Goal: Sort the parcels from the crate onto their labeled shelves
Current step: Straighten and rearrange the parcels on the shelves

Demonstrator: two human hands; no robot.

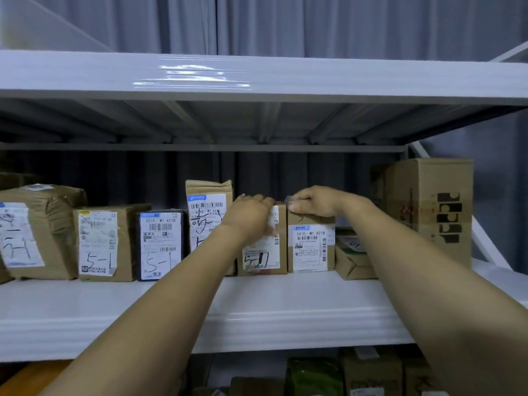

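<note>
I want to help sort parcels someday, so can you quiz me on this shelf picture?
1. Fill in: the right hand grips the brown box at its ____.
2. What is handwritten on the label of the black parcel? A) 5-1 B) 3-2 C) 7-4
3. True or false: the black parcel stands to the right of the right hand.
Key: 1 top; 2 A; 3 false.

Left hand (251, 212) on brown parcel (278, 252), right hand (314, 202) gripping neighbouring parcel (311, 247), white shelf (257, 304)
</note>
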